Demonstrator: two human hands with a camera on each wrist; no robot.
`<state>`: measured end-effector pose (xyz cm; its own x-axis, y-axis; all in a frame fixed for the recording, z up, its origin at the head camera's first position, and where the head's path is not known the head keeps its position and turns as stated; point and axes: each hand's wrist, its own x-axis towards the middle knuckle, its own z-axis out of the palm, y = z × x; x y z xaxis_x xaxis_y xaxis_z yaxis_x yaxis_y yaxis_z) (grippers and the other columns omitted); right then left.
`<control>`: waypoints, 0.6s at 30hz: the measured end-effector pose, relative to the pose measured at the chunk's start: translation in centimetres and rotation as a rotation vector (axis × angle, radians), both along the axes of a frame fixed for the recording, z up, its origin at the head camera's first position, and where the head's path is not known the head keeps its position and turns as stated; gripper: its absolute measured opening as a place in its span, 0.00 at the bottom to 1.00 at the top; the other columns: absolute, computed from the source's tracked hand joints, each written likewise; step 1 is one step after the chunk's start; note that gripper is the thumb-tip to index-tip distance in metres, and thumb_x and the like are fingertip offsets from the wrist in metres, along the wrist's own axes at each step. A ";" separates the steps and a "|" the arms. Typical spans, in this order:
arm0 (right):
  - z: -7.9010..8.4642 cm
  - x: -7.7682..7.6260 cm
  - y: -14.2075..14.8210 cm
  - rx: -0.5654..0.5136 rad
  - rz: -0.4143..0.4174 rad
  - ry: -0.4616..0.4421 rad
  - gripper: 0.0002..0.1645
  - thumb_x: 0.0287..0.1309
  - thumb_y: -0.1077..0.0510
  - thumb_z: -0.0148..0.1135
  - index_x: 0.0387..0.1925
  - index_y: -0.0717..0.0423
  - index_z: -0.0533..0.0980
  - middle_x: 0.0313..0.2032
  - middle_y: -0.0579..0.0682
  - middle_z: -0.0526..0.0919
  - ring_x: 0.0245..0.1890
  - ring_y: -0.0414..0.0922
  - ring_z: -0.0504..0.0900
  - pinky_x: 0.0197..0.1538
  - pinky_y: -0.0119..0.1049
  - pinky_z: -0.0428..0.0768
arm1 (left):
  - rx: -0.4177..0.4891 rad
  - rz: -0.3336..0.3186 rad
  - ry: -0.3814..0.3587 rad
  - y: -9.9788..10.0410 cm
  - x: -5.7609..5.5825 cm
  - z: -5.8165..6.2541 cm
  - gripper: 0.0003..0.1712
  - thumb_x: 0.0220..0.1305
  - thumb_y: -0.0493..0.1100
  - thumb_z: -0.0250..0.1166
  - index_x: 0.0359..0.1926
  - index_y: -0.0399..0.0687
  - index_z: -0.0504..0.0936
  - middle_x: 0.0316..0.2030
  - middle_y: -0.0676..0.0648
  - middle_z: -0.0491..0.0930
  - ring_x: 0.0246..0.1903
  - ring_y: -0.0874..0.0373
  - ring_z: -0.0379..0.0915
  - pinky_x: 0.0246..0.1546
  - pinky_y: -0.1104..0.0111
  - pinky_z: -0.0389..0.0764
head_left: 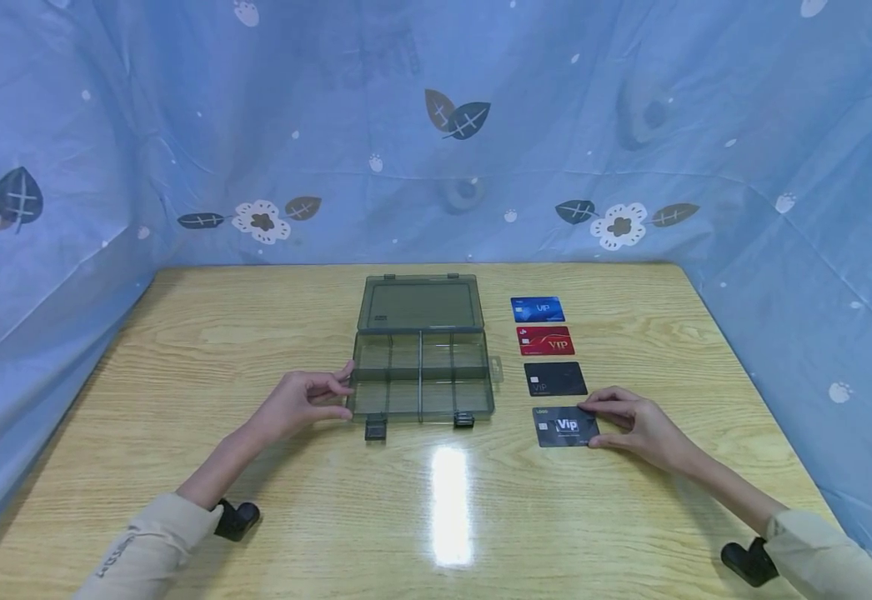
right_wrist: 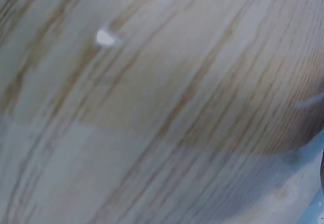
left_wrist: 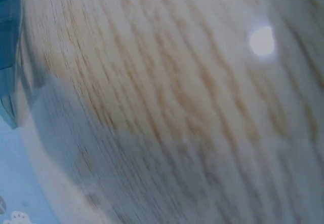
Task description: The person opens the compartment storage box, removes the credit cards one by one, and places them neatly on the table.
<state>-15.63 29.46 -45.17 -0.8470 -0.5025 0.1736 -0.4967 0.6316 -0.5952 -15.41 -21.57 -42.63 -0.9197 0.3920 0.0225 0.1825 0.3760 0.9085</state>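
In the head view, a translucent grey-green divided plastic box (head_left: 420, 379) lies unfolded at the table's middle, its lid (head_left: 424, 304) laid back. My left hand (head_left: 308, 398) is at the box's left side, thumb and fingertips right at its edge. To the right, my right hand (head_left: 638, 425) pinches the right end of a dark grey "Vip" card (head_left: 556, 435) between thumb and forefinger. Above that card, in a column, lie a black card (head_left: 556, 378), a red card (head_left: 533, 341) and a blue card (head_left: 529, 310). Both wrist views show mostly tabletop.
Two dark latches (head_left: 376, 429) stick out from the box's front edge, and a small hanging tab (head_left: 496, 369) from its right side. The wood-grain table (head_left: 256, 308) is backed by a blue patterned curtain (head_left: 361, 108). Dark wrist devices (head_left: 237, 521) sit at both sleeves.
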 end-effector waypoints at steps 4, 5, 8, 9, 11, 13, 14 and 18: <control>-0.1 0.0 0.1 0.002 0.000 -0.002 0.29 0.42 0.53 0.77 0.49 0.58 0.82 0.46 0.48 0.80 0.47 0.41 0.76 0.52 0.12 0.69 | -0.007 -0.005 -0.002 0.0 0.0 0.0 0.13 0.49 0.34 0.74 0.37 0.35 0.83 0.62 0.33 0.67 0.57 0.43 0.72 0.51 0.66 0.80; -0.1 0.0 0.1 0.002 -0.002 -0.006 0.29 0.42 0.53 0.77 0.49 0.58 0.82 0.46 0.48 0.80 0.47 0.41 0.75 0.52 0.12 0.69 | -0.007 -0.006 -0.003 0.0 0.0 0.0 0.13 0.49 0.34 0.74 0.37 0.35 0.83 0.62 0.33 0.67 0.58 0.43 0.71 0.52 0.66 0.80; -0.2 -0.1 0.1 -0.001 -0.009 -0.018 0.29 0.42 0.53 0.77 0.49 0.58 0.82 0.47 0.49 0.80 0.48 0.40 0.75 0.52 0.11 0.68 | -0.013 -0.009 -0.012 0.0 0.0 0.1 0.12 0.50 0.34 0.73 0.37 0.35 0.82 0.63 0.33 0.66 0.60 0.43 0.68 0.52 0.66 0.80; -0.2 -0.1 0.1 -0.001 -0.011 -0.021 0.29 0.42 0.54 0.77 0.49 0.58 0.82 0.47 0.49 0.80 0.48 0.41 0.75 0.52 0.11 0.68 | -0.012 -0.010 -0.017 0.0 0.0 0.1 0.12 0.50 0.34 0.73 0.37 0.35 0.82 0.63 0.33 0.66 0.60 0.43 0.67 0.52 0.67 0.79; -0.2 -0.1 0.1 0.002 -0.014 -0.026 0.29 0.43 0.54 0.77 0.50 0.58 0.82 0.48 0.49 0.80 0.48 0.41 0.75 0.52 0.11 0.68 | -0.009 -0.011 -0.025 0.0 0.0 0.2 0.12 0.50 0.34 0.73 0.37 0.35 0.82 0.64 0.33 0.65 0.61 0.42 0.67 0.52 0.66 0.79; -0.2 -0.1 0.1 0.003 -0.014 -0.031 0.29 0.43 0.54 0.77 0.50 0.58 0.82 0.48 0.49 0.79 0.48 0.41 0.75 0.52 0.11 0.69 | -0.010 -0.012 -0.027 0.0 0.0 0.3 0.12 0.50 0.34 0.73 0.37 0.34 0.82 0.64 0.33 0.65 0.61 0.42 0.67 0.52 0.66 0.79; -0.2 -0.1 0.1 0.003 -0.014 -0.034 0.29 0.43 0.54 0.77 0.50 0.58 0.82 0.48 0.49 0.79 0.48 0.42 0.75 0.51 0.12 0.69 | -0.010 -0.012 -0.025 0.0 0.0 0.3 0.13 0.50 0.34 0.73 0.38 0.34 0.83 0.64 0.33 0.65 0.61 0.42 0.67 0.52 0.66 0.79; -0.1 0.0 0.1 0.001 -0.015 -0.042 0.29 0.44 0.53 0.77 0.50 0.58 0.81 0.48 0.49 0.79 0.47 0.42 0.74 0.52 0.12 0.69 | -0.013 -0.015 -0.019 0.1 0.1 0.3 0.13 0.50 0.34 0.73 0.38 0.34 0.83 0.64 0.33 0.65 0.61 0.42 0.67 0.52 0.66 0.79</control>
